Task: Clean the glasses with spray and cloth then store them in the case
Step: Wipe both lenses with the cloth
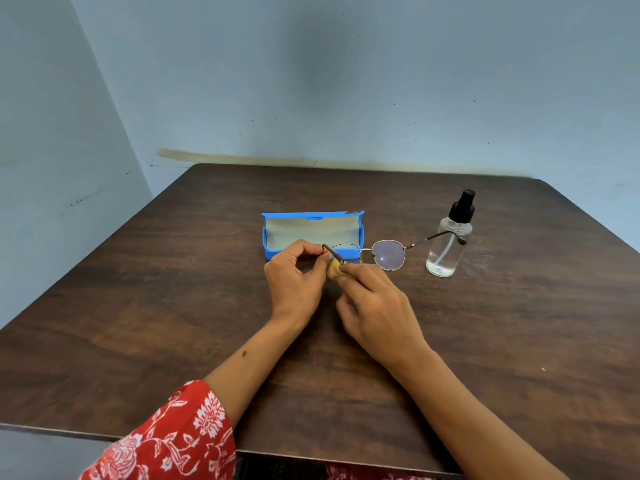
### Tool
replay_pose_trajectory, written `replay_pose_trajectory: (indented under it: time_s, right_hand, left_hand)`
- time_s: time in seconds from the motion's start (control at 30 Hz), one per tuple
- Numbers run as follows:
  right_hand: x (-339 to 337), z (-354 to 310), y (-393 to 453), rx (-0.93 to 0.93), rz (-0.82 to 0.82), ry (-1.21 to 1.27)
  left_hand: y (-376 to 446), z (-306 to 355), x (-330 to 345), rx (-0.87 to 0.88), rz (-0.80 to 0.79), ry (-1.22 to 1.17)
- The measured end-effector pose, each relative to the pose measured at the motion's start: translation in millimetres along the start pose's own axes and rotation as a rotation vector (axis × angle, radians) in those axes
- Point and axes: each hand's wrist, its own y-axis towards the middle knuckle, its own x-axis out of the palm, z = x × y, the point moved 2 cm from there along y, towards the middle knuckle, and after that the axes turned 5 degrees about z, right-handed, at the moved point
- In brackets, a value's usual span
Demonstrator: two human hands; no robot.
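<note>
Pale blue walls point(346, 81) meet in a corner at upper left; scuffed, with a yellowish stain line just above the counter's far edge.

Counter point(138, 306) — dark brown wood grain, rounded far corners, near edge cut off by the bottom of the view.

Left forearm comes in from lower left, a red sleeve point(173, 441) with white floral print only partly in view. Right forearm is bare, entering from lower right, elbow out of view.

Case point(313, 233) — blue, hard shell, lid standing open toward the wall, beige lining inside. It sits mid-counter, just beyond the hands; its near wall is partly hidden behind the left hand and the glasses.

Spray bottle point(448, 244) — clear, round, upright, black pump top, a little liquid at the bottom, dip tube visible. Well to the right of the case.

Left hand point(294, 282): back toward the camera, fingers curled, grip pinched on the left end of the glasses at the hinge.

Right hand point(377, 313): fingers bent, grip pinched on the cloth point(334, 268) — a small tan wad, mostly hidden under the fingertips, pressed at the left lens.

Glasses point(388, 254) — thin metal frame, round lenses, held above the counter in front of the case. Right lens shows a purplish sheen; its temple reaches out across the bottle. Left lens is hard to make out behind fingers and cloth.
</note>
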Motion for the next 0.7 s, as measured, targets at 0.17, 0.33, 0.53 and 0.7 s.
replay_pose_trajectory:
  time_s: [0.17, 0.33, 0.53, 0.7]
  right_hand:
    - [-5.2, 5.5, 0.3, 0.099, 0.069, -0.041]
    - [-2.0, 0.8, -0.2, 0.018, -0.022, -0.022]
    - [-5.6, 3.7, 1.0, 0.106, 0.046, -0.059]
    - [-2.5, -1.4, -0.6, -0.004, -0.022, 0.008]
  left_hand:
    - [-0.2, 1.8, 0.6, 0.005, 0.023, -0.022]
    - [-0.6, 1.4, -0.7, 0.017, 0.006, -0.009]
    - [-0.7, 0.7, 0.9, 0.005, 0.026, 0.002]
    - [-0.5, 0.9, -0.2, 0.017, 0.009, 0.010]
